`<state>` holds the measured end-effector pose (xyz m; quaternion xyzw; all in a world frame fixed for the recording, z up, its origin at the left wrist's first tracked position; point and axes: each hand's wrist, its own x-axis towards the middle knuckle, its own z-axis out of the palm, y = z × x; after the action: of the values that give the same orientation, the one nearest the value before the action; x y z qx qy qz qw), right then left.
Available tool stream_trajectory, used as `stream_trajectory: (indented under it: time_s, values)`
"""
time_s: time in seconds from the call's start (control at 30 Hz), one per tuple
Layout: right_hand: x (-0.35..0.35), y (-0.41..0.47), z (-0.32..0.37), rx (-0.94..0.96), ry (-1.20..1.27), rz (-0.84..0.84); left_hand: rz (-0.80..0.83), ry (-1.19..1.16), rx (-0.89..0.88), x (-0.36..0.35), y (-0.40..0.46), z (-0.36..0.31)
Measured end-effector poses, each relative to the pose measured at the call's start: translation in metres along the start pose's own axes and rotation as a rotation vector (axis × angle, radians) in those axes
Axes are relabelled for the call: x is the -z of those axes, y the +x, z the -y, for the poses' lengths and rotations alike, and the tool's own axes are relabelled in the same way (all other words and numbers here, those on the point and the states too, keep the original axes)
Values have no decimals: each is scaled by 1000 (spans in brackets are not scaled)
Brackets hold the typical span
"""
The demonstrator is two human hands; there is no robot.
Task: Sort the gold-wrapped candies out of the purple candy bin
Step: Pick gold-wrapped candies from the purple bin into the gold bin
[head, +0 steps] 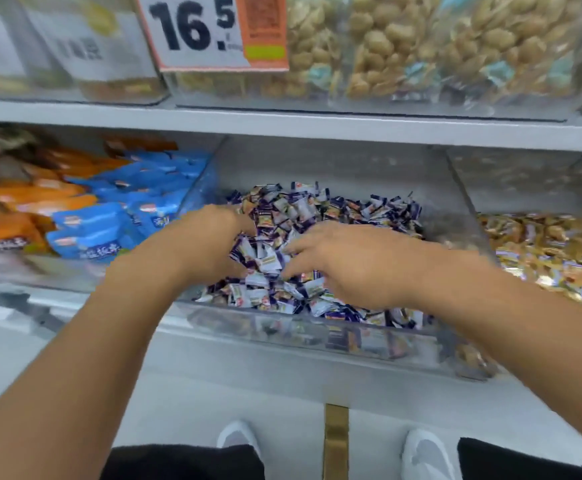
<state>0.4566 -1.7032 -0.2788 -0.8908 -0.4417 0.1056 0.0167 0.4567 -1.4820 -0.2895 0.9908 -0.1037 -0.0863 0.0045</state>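
Note:
A clear plastic bin [317, 336] on the lower shelf holds a heap of purple-and-white wrapped candies [334, 213]. Both hands are in the heap. My left hand [206, 244] lies on its left side with fingers bent down into the candies; whether it holds one is hidden. My right hand [351, 261] lies on the right side, fingers spread and pointing left, tips touching candies near the middle. The neighbouring bin to the right is full of gold-wrapped candies [552, 251]. I cannot pick out a gold wrapper in the purple heap.
Blue packets [116, 216] and orange packets [29, 202] fill the bin on the left. The upper shelf [282, 124] carries clear bins of tan snacks [421, 46] and a 16.5 price sign [209, 29]. My white shoes [424, 455] stand on the pale floor below.

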Motion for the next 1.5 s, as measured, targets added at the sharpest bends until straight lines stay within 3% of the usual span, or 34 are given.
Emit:
stream_trajectory:
  time_s: [0.17,0.3,0.4,0.5,0.63,0.8,0.87,0.93,1.03,1.07,1.17,1.27,1.37,1.43,1.5]
  values:
    - [-10,38,-32,85,-26,453,62,-30,-10,-15,-6,14]
    - [0,20,-62,-38,-2,551,-21,-24,-25,-22,5,26]
    - [20,20,-62,-92,50,436,-55,-67,-37,-27,13,25]
    - [31,43,-45,-6,138,238,-68,-84,-41,-28,18,25]
    - [-5,71,-33,131,-68,450,-22,-44,-46,-16,9,19]
    - [-12,46,-61,57,-186,660,80,55,-43,-8,-13,18]
    - [-10,40,-65,9,-149,686,162,20,-61,-16,-13,17]
    - [-1,44,-64,60,-48,595,207,-21,-89,-24,-8,15]
    - [16,66,-42,177,71,285,127,-51,-132,-20,-10,22]
    - [12,75,-36,232,70,251,78,-39,-128,-13,-13,26]
    - [-10,85,-22,343,-45,386,-224,27,-184,1,-24,38]
    - [-21,73,-29,306,-175,532,-262,169,-387,-10,-36,54]
    - [-24,65,-46,246,-309,630,-269,239,-449,-22,-42,63]
    - [-28,69,-55,171,-291,615,-293,239,-441,-22,-40,61]
    - [-34,80,-55,276,-239,392,-332,213,-422,-23,-38,59]
